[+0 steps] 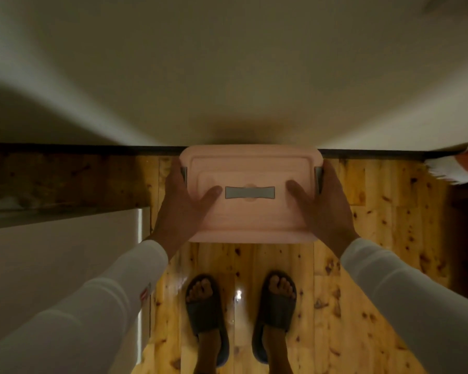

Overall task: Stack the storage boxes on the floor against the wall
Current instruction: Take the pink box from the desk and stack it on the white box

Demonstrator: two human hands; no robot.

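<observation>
A pink storage box (250, 214) with a grey handle in its lid and grey side clasps is seen from above, its far edge against the pale wall (227, 76). My left hand (185, 201) grips its left side, thumb lying on the lid. My right hand (319, 203) grips the right side the same way. Whether the box rests on another box or hangs above the wooden floor (376, 238) is hidden by the lid.
A dark baseboard (92, 148) runs along the foot of the wall. A white panel or furniture edge (65, 252) stands close on the left. My feet in dark slippers (241, 314) stand just behind the box. Something white and reddish (457, 168) lies at the right.
</observation>
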